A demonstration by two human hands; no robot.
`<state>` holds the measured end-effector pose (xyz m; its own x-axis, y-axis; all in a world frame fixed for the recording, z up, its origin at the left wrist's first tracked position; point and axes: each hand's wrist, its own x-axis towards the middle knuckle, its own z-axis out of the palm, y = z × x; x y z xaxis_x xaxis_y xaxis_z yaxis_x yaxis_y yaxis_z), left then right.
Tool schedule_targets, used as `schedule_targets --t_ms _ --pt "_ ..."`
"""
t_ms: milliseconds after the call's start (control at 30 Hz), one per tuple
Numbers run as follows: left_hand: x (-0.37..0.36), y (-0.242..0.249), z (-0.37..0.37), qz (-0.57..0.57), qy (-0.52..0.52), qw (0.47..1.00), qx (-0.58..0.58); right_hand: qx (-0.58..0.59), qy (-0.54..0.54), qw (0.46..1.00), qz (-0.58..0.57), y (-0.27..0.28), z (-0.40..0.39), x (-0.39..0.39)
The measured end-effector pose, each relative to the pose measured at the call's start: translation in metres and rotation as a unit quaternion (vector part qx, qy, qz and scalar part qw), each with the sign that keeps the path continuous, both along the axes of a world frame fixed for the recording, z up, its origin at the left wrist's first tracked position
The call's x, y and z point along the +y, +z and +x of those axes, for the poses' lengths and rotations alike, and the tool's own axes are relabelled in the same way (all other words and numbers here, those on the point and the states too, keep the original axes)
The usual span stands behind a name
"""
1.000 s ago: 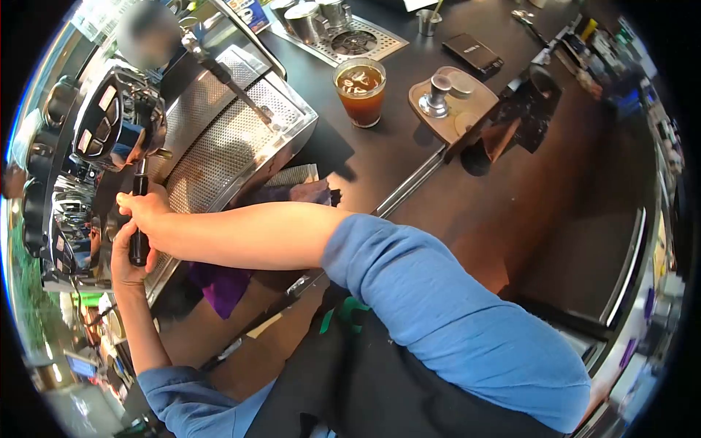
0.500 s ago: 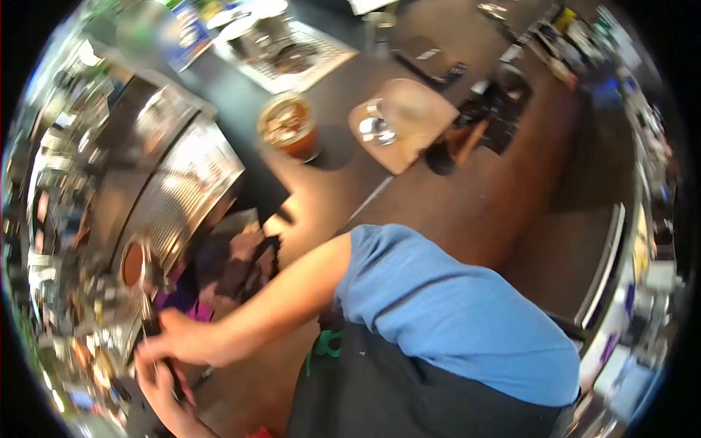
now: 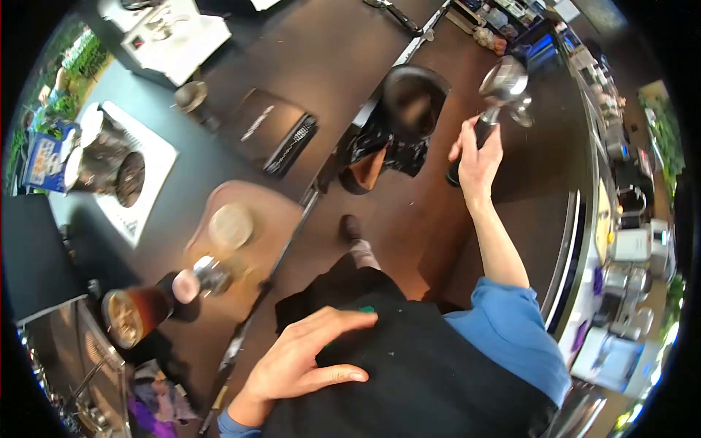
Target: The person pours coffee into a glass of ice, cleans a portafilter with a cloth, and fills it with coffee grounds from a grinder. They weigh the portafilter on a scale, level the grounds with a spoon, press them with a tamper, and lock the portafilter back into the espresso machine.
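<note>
My right hand (image 3: 478,157) is wrapped round the dark handle of a portafilter (image 3: 505,80), held out at the upper right. Its shiny metal head points away from me and is blurred; whether anything is inside cannot be seen. My left hand (image 3: 310,354) hovers in front of the black apron (image 3: 409,365), thumb and fingers apart, holding nothing. A bin with a black liner (image 3: 409,157) stands between the counter edge and my right hand.
On the left counter are an iced brown drink (image 3: 135,314), a tan board (image 3: 252,193) bearing small vessels, a dark tablet-like case (image 3: 274,131) and a white drip tray (image 3: 157,157). A dark cabinet (image 3: 540,175) stands to the right. Crumpled cloths (image 3: 161,398) lie lower left.
My right hand has swung from the lower left to the upper right with the portafilter. My left hand has let go of its handle and come before the apron. The view has turned right.
</note>
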<state>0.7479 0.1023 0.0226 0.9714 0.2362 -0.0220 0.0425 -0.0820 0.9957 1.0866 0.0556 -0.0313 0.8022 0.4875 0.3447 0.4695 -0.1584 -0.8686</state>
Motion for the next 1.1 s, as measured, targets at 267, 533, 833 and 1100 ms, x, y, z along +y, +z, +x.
schedule_targets --t_ms 267,533,833,1100 --pt "0.027 -0.226 0.202 -0.175 0.151 0.944 0.235 -0.267 0.11 0.826 -0.485 -0.16 0.194 0.043" --pt "0.066 -0.429 0.334 0.28 0.344 0.828 0.343 0.5 0.205 0.836 -0.092 -0.097 0.191 0.033" --pt "0.04 -0.463 0.289 0.402 0.104 0.857 0.304 0.693 0.202 0.692 0.016 -0.087 0.161 -0.027" --pt "0.006 -0.313 0.258 -0.04 0.268 0.883 0.384 0.647 0.144 0.73 -0.169 -0.086 0.113 -0.078"
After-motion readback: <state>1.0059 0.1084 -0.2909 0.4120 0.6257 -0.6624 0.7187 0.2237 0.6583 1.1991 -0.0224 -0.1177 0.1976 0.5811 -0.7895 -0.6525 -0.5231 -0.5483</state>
